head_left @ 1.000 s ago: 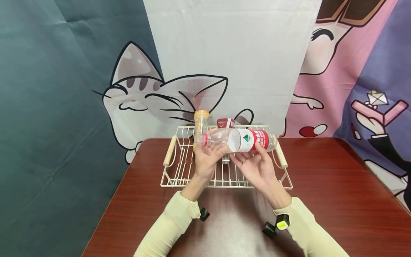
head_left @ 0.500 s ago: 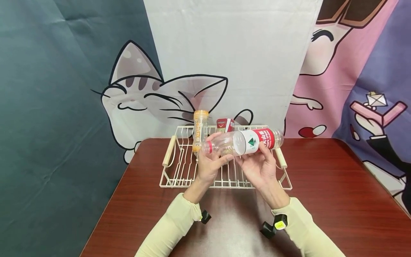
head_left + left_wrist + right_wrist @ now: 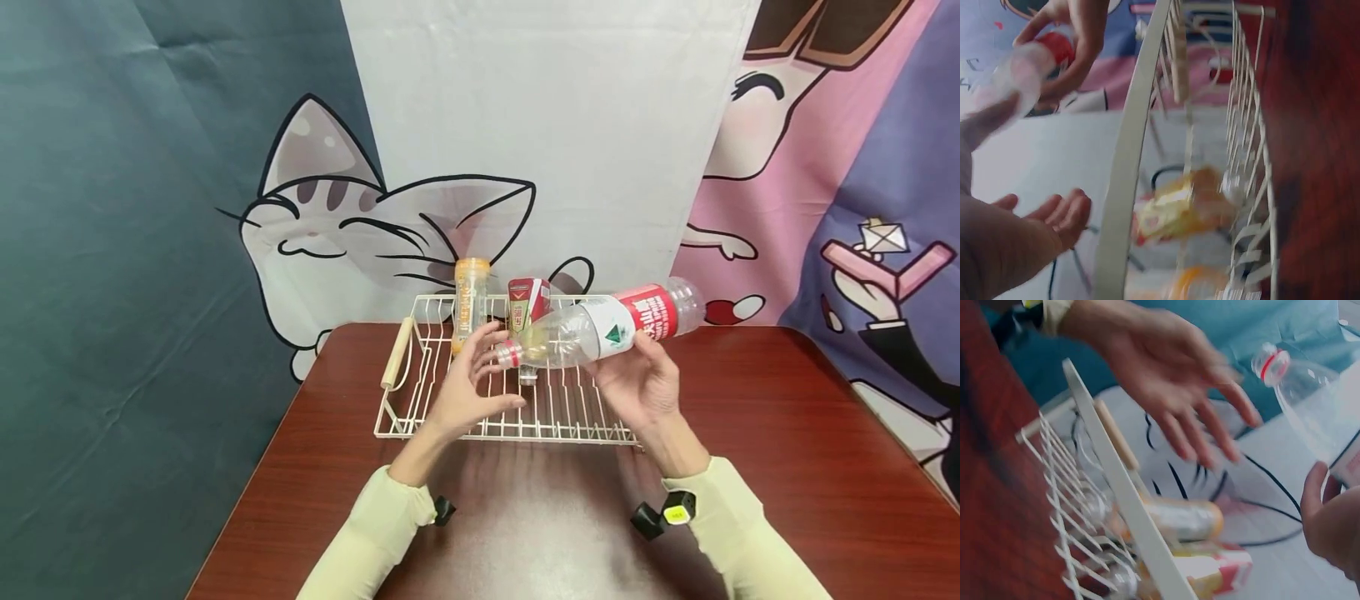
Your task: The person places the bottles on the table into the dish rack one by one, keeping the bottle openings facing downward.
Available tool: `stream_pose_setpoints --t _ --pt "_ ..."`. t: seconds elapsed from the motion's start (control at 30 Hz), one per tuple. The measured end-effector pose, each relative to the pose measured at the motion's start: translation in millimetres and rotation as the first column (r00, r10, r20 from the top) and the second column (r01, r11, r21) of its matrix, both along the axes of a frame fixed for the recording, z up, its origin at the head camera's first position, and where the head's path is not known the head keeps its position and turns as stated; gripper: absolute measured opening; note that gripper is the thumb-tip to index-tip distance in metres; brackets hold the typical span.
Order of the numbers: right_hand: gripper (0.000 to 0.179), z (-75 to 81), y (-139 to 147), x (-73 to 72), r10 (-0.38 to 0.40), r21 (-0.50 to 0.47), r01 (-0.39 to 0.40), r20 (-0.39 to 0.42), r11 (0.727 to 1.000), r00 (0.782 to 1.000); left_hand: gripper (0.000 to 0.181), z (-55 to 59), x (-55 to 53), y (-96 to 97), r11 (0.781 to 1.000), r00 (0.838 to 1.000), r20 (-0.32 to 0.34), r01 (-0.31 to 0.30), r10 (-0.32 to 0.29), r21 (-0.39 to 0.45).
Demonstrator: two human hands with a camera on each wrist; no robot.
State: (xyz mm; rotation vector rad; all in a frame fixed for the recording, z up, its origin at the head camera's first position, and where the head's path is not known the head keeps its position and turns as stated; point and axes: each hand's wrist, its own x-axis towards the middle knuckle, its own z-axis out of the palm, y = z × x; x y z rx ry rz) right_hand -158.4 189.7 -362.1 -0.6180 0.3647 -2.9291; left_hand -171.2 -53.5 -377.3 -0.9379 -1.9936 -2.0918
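Observation:
My right hand (image 3: 643, 387) holds a clear plastic bottle (image 3: 652, 310) with a red and white label by its labelled part, above the rack. The bottle tilts, its red-ringed neck pointing left and slightly down. My left hand (image 3: 459, 398) is near that neck, fingers spread and thumb apart. In the right wrist view the left hand (image 3: 1172, 381) is clear of the bottle (image 3: 1304, 394). Below is a white wire rack (image 3: 517, 435) with wooden handles. An orange-capped clear bottle (image 3: 472, 300) and a red and yellow package (image 3: 525, 302) are in it.
The rack stands on a reddish-brown table (image 3: 757, 417). Its left wooden handle (image 3: 397, 353) shows in the head view; the right one is hidden behind the bottle and right hand. A cartoon-printed curtain (image 3: 585, 150) hangs behind the table.
My left hand has let go of the bottle's neck end and moved down-left, its fingers spreading. My right hand has moved right with the bottle, whose base has risen.

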Motion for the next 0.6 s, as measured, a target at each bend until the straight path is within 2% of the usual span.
stream_pose_setpoints --t 0.07,0.17,0.23,0.37,0.43,0.5,0.6 --pt "0.056 2.1 10.2 -4.0 0.024 -0.002 -0.024 -0.046 1.0 0.999 0.095 0.0 2.0 -14.1 0.988 0.994 -0.037 -0.105 0.101 -0.117" --pt "0.049 6.8 27.1 -11.1 0.05 0.04 -0.045 -0.116 0.998 0.992 0.09 1.7 4.3 -33.3 0.95 0.967 -0.115 -0.248 0.229 -0.19" --pt "0.045 11.5 38.1 -16.4 0.055 0.091 -0.041 -0.159 0.995 0.986 0.086 3.3 5.6 -45.0 0.918 0.939 -0.161 -0.334 0.304 -0.214" --pt "0.04 25.0 56.5 -26.6 -0.005 0.231 0.055 -0.212 0.971 0.977 0.08 2.5 6.1 -66.8 0.831 0.873 -0.241 -0.481 0.425 -0.279" --pt "0.04 33.7 63.2 -30.7 -0.064 0.312 0.132 -0.218 0.941 0.974 0.079 0.5 6.2 -76.4 0.777 0.837 -0.281 -0.543 0.47 -0.318" --pt "0.039 42.7 68.4 -34.5 -0.123 0.409 0.206 -0.22 0.889 0.968 0.078 -2.4 5.7 -84.8 0.723 0.803 -0.331 -0.593 0.495 -0.356" --pt "0.039 56.1 73.5 -41.0 -0.204 0.56 0.296 -0.221 0.774 0.954 0.078 -8.3 5.4 -94.6 0.624 0.754 -0.413 -0.656 0.511 -0.425"
